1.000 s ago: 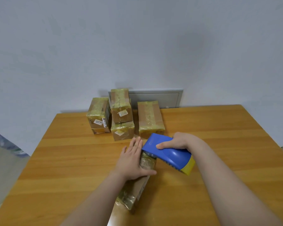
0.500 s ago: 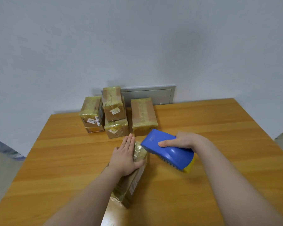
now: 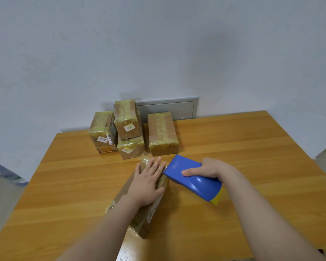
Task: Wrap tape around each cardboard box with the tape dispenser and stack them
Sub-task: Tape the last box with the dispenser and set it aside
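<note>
Cardboard box (image 3: 149, 219) under flat left hand (image 3: 147, 183); right hand (image 3: 207, 167) grips tape dispenser (image 3: 196, 184); taped boxes (image 3: 162, 132) behind.

There is only one view, from a camera worn on the person's head. It looks forward and down, along both forearms, onto the wooden table (image 3: 252, 147). The left hand (image 3: 147, 183) and the right hand (image 3: 205, 169), which grips the blue tape dispenser (image 3: 194, 179), are close under the lens, in the lower middle; the forearms leave through the bottom edge. The taped boxes (image 3: 162, 132) stand farther off, at the far edge of the table, near the centre. The pale wall (image 3: 158, 44) fills the upper half and is faced almost squarely. The lens is wide, so the table sides spread outward, and the blurred left corner is perhaps floor.
</note>
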